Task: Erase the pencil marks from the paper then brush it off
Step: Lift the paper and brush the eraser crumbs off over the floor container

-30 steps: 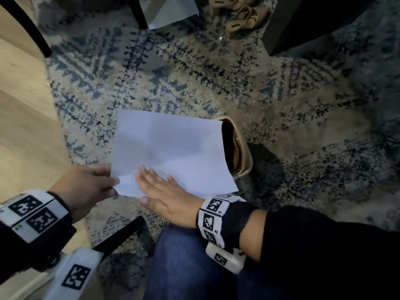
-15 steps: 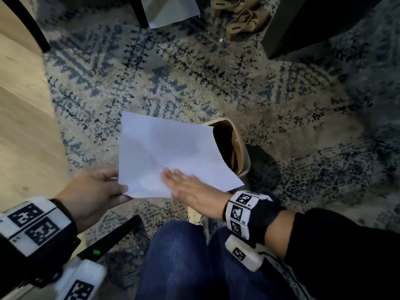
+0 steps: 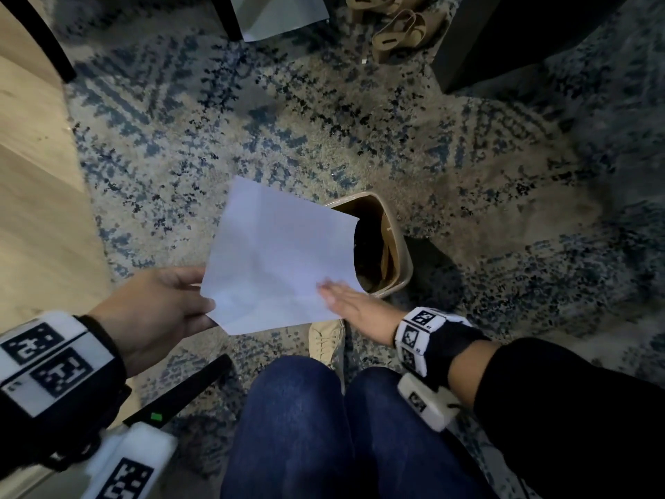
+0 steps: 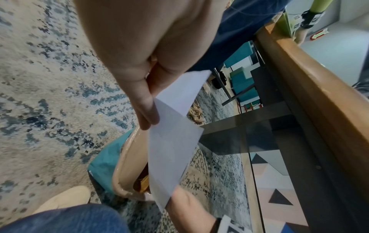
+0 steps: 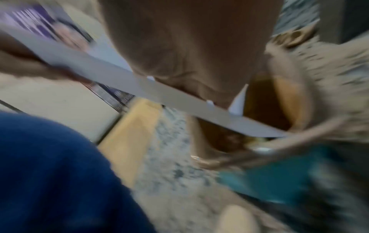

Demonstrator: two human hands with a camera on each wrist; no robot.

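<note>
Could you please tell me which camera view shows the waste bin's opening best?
The head view: the waste bin shows its rim and dark inside beside the paper. The left wrist view shows only its near rim under the paper; the right wrist view is blurred.

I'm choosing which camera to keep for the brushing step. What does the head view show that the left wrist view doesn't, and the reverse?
Head view only: the paper's whole upper face, and the right hand lying flat on its near corner.

Left wrist view only: the paper's underside and the bin's teal outer side.

Both: the left hand pinching the white sheet of paper at its edge, held over the beige waste bin on the blue-patterned carpet.
</note>
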